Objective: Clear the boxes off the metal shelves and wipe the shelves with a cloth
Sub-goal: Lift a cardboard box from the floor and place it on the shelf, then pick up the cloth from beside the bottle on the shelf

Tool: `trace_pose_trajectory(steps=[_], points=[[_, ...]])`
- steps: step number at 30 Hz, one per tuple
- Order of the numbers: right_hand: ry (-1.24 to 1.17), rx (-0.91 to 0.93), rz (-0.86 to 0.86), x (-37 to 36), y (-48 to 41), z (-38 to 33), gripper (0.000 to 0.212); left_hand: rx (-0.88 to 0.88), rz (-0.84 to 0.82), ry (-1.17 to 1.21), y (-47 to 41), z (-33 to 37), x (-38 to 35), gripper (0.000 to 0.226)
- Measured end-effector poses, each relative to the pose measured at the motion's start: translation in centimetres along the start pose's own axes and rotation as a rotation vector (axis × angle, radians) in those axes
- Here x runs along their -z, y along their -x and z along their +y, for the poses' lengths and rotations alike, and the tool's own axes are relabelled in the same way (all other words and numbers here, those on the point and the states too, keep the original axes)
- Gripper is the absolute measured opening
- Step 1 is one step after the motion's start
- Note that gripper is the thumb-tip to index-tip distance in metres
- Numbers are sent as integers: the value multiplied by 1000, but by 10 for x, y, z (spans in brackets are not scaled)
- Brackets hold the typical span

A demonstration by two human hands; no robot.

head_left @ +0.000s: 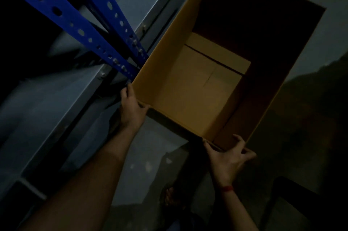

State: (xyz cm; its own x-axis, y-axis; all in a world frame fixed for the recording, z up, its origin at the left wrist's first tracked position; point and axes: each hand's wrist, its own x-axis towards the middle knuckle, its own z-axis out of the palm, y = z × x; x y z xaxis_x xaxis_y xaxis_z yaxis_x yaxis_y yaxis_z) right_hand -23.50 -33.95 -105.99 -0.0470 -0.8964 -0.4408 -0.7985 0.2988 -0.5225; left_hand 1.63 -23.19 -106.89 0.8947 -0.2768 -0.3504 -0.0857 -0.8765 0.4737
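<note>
Open cardboard box, top flaps not visible, held by its near rim with both hands. Inside: only its own bottom flaps with a dark seam across them; the far and right inner walls are in deep shadow.

Left hand grips the near-left corner, thumb lying along the near edge and fingers wrapped round the outside wall. Right hand pinches the near-right corner, fingers curled over the rim and thumb on the near side. There is a red band on that wrist.

The box is off the shelves, over the grey floor; can't tell whether it rests on it or is lifted. Just left of the left-hand grip are the grey metal shelves. Blue perforated uprights run up and away from that corner, almost touching the box's left wall. The scene is very dark.
</note>
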Motion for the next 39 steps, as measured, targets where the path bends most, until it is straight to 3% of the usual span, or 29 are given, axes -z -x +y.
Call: trace_pose_trajectory(steps=[4, 8, 11, 15, 26, 39], points=[[-8, -44, 8, -16, -15, -8, 98, -10, 22, -53, -7, 6, -18, 98], [48, -49, -117, -5, -16, -6, 122, -24, -26, -67, 5, 12, -9, 105], [235, 155, -150, 19, -6, -12, 116, -107, -41, -96, 24, 26, 21, 105], [105, 472, -118, 72, 21, -68, 91, -301, -25, -241, 64, 69, 78, 88], [-382, 1003, 8, 251, 132, -338, 67, -556, 416, -129, 177, 230, 332, 80], [-691, 1331, 23, 402, 267, -522, 60, -695, 814, 44, 254, 331, 569, 78]])
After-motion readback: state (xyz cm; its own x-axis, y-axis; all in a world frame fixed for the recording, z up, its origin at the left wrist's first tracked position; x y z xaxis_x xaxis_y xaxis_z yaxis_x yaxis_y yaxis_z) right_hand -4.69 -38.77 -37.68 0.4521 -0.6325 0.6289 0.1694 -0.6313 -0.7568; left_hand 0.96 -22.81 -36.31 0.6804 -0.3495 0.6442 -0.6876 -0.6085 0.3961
